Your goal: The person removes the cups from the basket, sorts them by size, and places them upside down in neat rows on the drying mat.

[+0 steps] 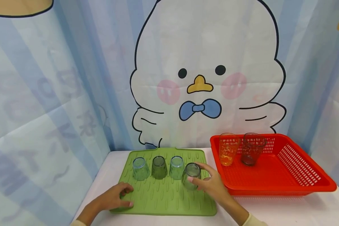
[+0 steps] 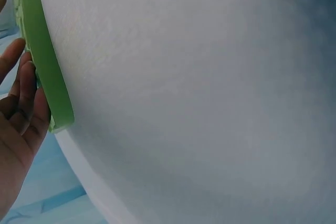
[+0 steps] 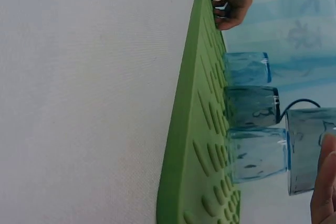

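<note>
My right hand (image 1: 212,183) grips a smoky grey glass (image 1: 190,181) between thumb and fingers, its mouth facing down. In the right wrist view this glass (image 3: 307,153) hangs a little above the mat. To its left, three glasses stand upside down in a row on the green drying mat (image 1: 158,201): a pale blue one (image 1: 176,169), a dark grey one (image 1: 159,169) and another pale blue one (image 1: 141,171). My left hand (image 1: 114,197) rests at the mat's left edge, its fingers loosely bent and holding nothing; the left wrist view shows the fingers against the mat's rim (image 2: 50,61).
A red plastic basket (image 1: 277,190) stands right of the mat on the white table (image 1: 260,210). Inside, an orange glass (image 1: 228,150) and a dark glass (image 1: 251,150) stand upright near its left side. A curtain (image 1: 203,131) with a cartoon bird hangs behind.
</note>
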Available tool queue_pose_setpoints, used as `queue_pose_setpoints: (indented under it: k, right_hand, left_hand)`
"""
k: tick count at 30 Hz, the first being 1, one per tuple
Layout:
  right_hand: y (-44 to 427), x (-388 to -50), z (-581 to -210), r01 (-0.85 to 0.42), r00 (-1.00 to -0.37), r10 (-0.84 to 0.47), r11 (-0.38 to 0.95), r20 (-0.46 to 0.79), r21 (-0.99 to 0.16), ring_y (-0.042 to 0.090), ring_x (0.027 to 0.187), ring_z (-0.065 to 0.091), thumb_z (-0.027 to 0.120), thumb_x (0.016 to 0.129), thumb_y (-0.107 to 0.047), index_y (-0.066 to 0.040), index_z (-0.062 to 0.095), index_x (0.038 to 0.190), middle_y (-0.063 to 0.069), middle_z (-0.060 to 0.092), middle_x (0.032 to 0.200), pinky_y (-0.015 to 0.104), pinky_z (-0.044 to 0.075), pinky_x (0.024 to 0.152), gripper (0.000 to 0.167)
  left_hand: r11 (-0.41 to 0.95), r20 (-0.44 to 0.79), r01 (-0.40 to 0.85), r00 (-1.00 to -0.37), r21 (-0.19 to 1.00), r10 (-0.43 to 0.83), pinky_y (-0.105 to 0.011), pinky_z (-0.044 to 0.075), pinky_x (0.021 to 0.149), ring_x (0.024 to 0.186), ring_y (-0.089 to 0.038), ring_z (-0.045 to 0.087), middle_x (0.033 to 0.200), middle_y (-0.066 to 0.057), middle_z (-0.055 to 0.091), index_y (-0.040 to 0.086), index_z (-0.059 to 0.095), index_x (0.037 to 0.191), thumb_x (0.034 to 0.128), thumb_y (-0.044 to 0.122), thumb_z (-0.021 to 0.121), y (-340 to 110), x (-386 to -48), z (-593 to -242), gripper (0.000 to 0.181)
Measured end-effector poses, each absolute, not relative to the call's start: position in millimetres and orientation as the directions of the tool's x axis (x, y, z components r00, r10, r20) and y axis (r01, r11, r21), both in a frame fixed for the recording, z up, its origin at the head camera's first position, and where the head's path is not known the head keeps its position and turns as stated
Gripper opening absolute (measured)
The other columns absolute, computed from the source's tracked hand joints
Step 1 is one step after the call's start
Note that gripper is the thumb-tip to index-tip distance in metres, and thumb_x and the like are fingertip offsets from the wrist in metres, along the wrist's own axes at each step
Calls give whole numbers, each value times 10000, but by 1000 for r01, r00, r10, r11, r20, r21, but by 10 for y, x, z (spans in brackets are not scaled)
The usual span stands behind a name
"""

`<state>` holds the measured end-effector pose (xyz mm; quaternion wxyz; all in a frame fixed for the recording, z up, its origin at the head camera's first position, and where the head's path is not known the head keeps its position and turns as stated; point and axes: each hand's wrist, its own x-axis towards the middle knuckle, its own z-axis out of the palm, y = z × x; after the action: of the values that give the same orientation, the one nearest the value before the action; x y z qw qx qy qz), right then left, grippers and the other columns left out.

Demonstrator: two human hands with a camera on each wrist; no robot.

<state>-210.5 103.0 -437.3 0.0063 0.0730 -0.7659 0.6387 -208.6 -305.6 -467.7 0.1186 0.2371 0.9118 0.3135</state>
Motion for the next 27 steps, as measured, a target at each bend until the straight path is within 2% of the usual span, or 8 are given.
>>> queue_pose_setpoints:
  k: [6,14,20,27]
  right_hand:
    - [975,-2188,-4500,-97,-995,-40,194,91,-976,200,543,622,880,760,-226,-207,621,1344,105,583,1247,287,468,461,639]
    - [957,-2305,-4621,-93,-994,30,230,103,-969,185,557,640,884,756,-251,-192,628,1341,118,579,1240,299,492,485,642]
    - [985,-2407,-4681,-91,-992,68,237,110,-967,184,564,633,869,779,-217,-117,597,1370,167,548,1246,270,534,576,659]
    - [978,-2483,-4700,-118,-986,87,262,145,-958,159,552,631,851,800,-183,-35,580,1375,213,539,1243,246,532,573,652]
  left_hand:
    - [699,-80,349,-861,624,502,-303,504,853,980,-135,561,1126,-42,596,32,612,1231,834,368,814,-3054,-2093,-4683,558]
    - [694,-63,369,-857,619,511,-303,503,846,964,-128,557,1095,-33,589,29,616,1212,822,327,825,-3067,-2092,-4705,533]
    - [700,-78,349,-863,623,500,-302,501,857,982,-128,556,1114,-31,585,42,611,1226,825,359,819,-3063,-2099,-4703,551]
    - [708,-98,330,-866,625,490,-300,500,870,994,-130,555,1116,-30,578,45,607,1235,831,377,814,-3057,-2095,-4693,562]
